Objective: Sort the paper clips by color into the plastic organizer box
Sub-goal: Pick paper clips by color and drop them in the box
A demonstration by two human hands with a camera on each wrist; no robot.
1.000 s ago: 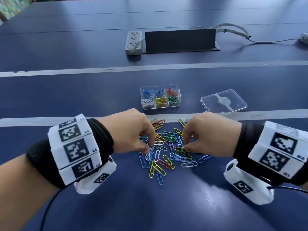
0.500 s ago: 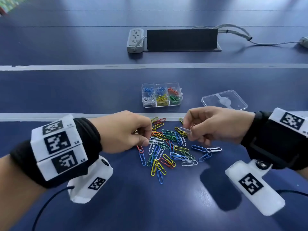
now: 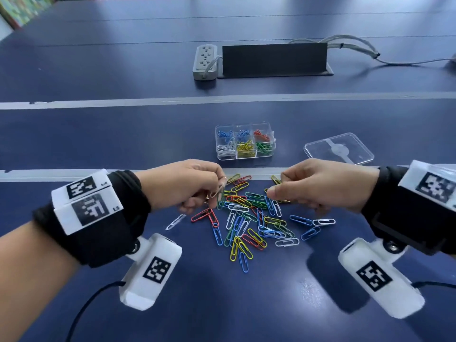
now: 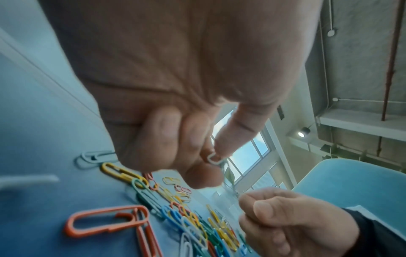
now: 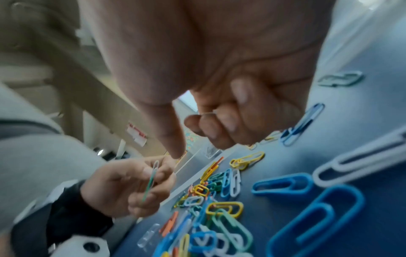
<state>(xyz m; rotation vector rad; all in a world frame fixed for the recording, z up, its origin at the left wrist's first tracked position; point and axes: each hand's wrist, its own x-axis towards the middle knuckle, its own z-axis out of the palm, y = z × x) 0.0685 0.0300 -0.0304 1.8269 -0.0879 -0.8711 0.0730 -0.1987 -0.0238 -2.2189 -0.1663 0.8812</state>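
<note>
A pile of coloured paper clips (image 3: 249, 218) lies on the blue table, between my hands. The clear organizer box (image 3: 244, 158) stands just beyond it, with blue, red, white, yellow and green clips in separate compartments. My left hand (image 3: 217, 193) hovers over the pile's left edge. It pinches a white clip (image 4: 214, 159) between thumb and finger, with a green one alongside (image 5: 150, 182). My right hand (image 3: 274, 191) hovers over the right edge with its fingers curled. A thin pale clip edge (image 5: 207, 113) shows between them.
The box's clear lid (image 3: 339, 149) lies to the right of the box. A grey power strip (image 3: 205, 61), a black panel (image 3: 274, 59) and cables (image 3: 357, 48) sit at the back. A blurred white clip (image 3: 175, 222) lies left of the pile.
Both hands have risen off the pile with clips in their fingers. The right hand moved right, then back over the pile. A white clip now lies left of the pile.
</note>
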